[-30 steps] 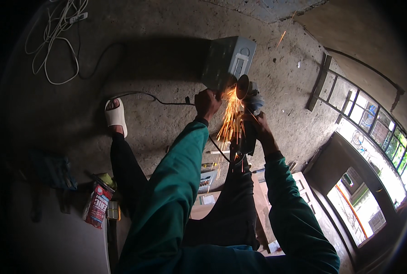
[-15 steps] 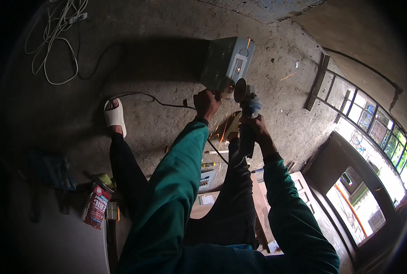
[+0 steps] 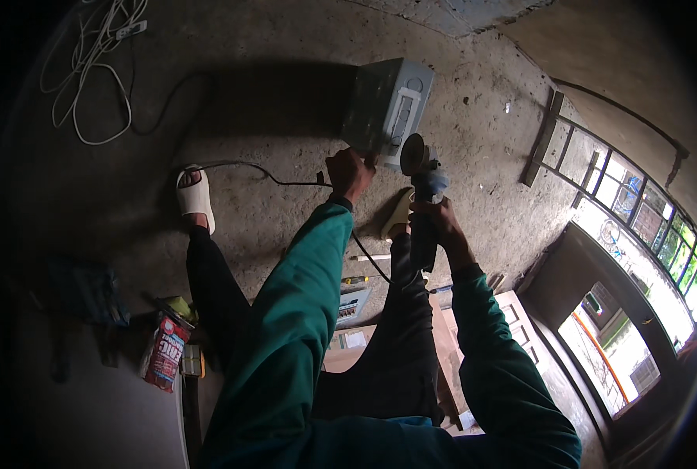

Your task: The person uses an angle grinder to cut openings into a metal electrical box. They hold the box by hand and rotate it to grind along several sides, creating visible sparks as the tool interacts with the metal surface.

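A grey metal box (image 3: 373, 102) stands on the concrete floor, with a slotted panel and round knockout marks on its right-hand face. My left hand (image 3: 351, 173) is closed at the box's near edge, its fingertips partly hidden there. In my right hand (image 3: 442, 220) is an angle grinder (image 3: 426, 181), gripped by its dark body. The grinder's disc (image 3: 414, 153) is just right of the box's near corner, seemingly a little apart from it. No sparks show around the disc. A black power cord (image 3: 372, 262) loops from the grinder's rear end and passes below my left wrist.
My feet in pale slides (image 3: 195, 195) stand on either side. A tangled white extension cord (image 3: 90, 70) lies at the far left. A red bag (image 3: 166, 352) sits at lower left. Behind my legs are a yellow-handled screwdriver (image 3: 355, 280) and a breaker panel (image 3: 351, 305). A window frame leans at right.
The sparks from the grinder have stopped. The disc has come slightly away from the box, and the box and my left hand have shifted a little up and left.
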`<state>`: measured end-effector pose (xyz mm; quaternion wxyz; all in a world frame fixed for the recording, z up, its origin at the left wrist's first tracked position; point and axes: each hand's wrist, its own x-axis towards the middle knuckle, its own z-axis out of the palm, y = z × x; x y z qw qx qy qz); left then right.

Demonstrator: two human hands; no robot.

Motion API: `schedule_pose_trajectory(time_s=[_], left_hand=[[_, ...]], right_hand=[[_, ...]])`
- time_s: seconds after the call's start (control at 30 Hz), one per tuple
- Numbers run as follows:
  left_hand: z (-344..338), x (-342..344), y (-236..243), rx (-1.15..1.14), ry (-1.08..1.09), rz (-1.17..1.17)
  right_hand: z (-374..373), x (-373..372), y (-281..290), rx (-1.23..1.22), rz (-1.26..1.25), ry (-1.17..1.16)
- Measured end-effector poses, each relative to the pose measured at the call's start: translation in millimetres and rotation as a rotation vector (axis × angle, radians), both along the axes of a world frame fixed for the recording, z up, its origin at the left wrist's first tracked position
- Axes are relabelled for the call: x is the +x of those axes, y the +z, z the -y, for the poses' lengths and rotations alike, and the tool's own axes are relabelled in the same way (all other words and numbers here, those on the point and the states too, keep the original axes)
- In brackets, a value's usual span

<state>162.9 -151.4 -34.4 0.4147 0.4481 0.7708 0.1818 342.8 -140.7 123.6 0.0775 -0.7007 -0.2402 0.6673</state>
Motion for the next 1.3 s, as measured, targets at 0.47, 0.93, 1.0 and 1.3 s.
schedule_pose_trajectory(time_s=[0.47, 0.93, 1.0, 1.3], left_hand=[[0.1, 2.2, 3.3, -0.02, -0.011, -0.077], [0.7, 10.7, -2.3, 0.082, 0.032, -0.103], [4.5, 5.7, -4.3, 0.08, 0.037, -0.115], [12.2, 1.7, -11.3, 0.183, 0.066, -0.184]], right_hand=[[-12.2, 1.9, -7.5, 0.016, 0.008, 0.049], [-6.5, 20.8, -21.4, 0.392, -0.11, 0.291], [-3.8, 11.5, -19.2, 0.389, -0.063, 0.312], [-9.4, -14.8, -3.6, 0.084, -0.058, 0.013]])
